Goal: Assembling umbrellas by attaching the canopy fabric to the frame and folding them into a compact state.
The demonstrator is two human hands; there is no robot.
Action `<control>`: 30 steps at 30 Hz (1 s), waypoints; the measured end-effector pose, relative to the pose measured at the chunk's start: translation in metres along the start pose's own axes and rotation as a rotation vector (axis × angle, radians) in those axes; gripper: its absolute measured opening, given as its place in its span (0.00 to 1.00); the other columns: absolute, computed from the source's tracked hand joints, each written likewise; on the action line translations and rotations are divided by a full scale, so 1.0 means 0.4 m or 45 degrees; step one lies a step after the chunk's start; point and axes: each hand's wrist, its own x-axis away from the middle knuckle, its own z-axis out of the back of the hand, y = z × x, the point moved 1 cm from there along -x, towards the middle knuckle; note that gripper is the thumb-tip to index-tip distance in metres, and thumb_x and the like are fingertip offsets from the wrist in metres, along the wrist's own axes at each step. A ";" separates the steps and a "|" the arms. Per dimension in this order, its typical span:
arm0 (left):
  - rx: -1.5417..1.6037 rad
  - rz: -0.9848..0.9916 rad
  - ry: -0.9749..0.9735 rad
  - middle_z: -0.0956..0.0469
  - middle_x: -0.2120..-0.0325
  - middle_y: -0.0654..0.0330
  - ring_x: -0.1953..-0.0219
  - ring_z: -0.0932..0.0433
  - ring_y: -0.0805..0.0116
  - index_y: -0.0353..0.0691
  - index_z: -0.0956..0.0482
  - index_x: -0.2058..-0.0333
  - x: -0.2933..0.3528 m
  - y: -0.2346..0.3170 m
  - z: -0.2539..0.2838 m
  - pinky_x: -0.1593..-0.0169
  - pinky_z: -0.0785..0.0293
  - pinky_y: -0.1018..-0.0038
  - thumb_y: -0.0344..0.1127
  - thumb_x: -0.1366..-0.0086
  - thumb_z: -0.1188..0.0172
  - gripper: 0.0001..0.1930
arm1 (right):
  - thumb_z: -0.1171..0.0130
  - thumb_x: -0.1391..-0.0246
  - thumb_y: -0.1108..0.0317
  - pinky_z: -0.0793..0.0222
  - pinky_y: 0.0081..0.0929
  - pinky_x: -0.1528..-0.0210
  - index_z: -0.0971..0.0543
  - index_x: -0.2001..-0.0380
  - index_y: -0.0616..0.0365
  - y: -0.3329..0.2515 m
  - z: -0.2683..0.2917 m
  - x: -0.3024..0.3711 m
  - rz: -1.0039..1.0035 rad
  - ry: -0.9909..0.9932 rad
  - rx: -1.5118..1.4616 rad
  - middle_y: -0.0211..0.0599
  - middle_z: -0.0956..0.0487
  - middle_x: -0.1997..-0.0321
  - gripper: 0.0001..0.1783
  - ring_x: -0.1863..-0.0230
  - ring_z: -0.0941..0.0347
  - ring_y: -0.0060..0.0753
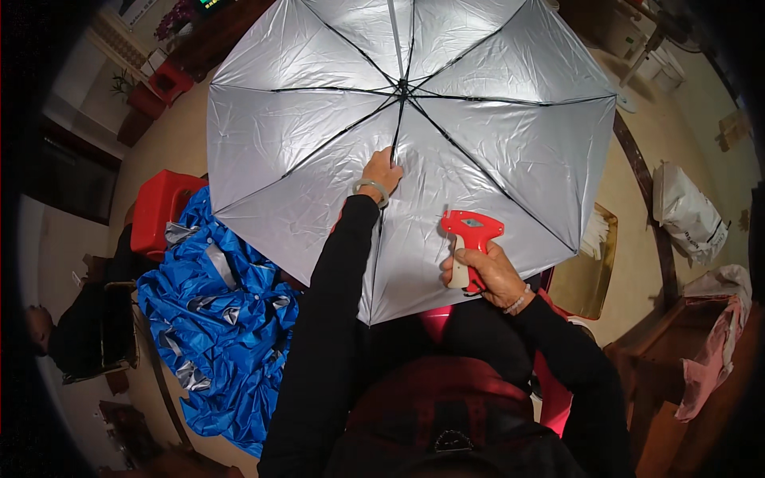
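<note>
Black sleeves (323,319) cover both forearms, which enter from the lower edge on either side of a dark red garment front (430,386). The right hand (498,275), with a beaded bracelet (520,301) at the wrist, holds a red-and-white tagging gun (482,227). Its fingers are wrapped around the pale grip; the red body is uppermost, over the lower right part of the open umbrella (307,131). The umbrella lies directly in front of the person, silver inner face toward the viewer, its near edge just above the lap.

The left hand (381,169), with a pale bangle (372,190) at the wrist, is located at the rib (398,131) running from the hub (403,89) toward the near edge. Its fingers are curled in and pinch this rib below the hub. Further ribs radiate from the hub, and the shaft (394,36) extends toward the upper edge.

Left of the umbrella is a crumpled pile of blue fabric (227,319), with a red stool (163,215) just beyond it. Another person (88,331) in dark clothing is at the far left. On the right are a gold-coloured tray (586,283), wooden furniture (661,338) and, farther off, a white sack (689,211).
</note>
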 end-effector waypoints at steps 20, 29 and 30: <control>-0.674 -0.086 -0.404 0.31 0.57 0.47 0.53 0.31 0.49 0.35 0.27 0.60 0.233 0.132 0.068 0.52 0.33 0.60 0.40 0.44 0.48 0.17 | 0.52 0.50 0.72 0.24 0.36 0.72 0.36 0.60 0.64 0.009 0.051 -0.033 0.017 -0.118 -0.094 0.45 0.26 0.73 0.13 0.74 0.24 0.39; -0.595 -0.498 -0.477 0.29 0.66 0.49 0.63 0.29 0.48 0.36 0.29 0.67 0.473 0.169 0.099 0.61 0.31 0.59 0.38 0.45 0.48 0.11 | 0.52 0.49 0.71 0.24 0.38 0.72 0.35 0.62 0.65 0.021 0.064 -0.044 0.027 -0.121 -0.080 0.44 0.26 0.73 0.11 0.74 0.24 0.38; -0.499 -0.556 -0.510 0.30 0.66 0.49 0.63 0.29 0.48 0.36 0.30 0.67 0.501 0.184 0.109 0.62 0.31 0.59 0.37 0.44 0.49 0.10 | 0.52 0.49 0.71 0.24 0.38 0.72 0.35 0.62 0.65 0.021 0.066 -0.041 0.010 -0.100 -0.073 0.44 0.26 0.74 0.11 0.75 0.24 0.38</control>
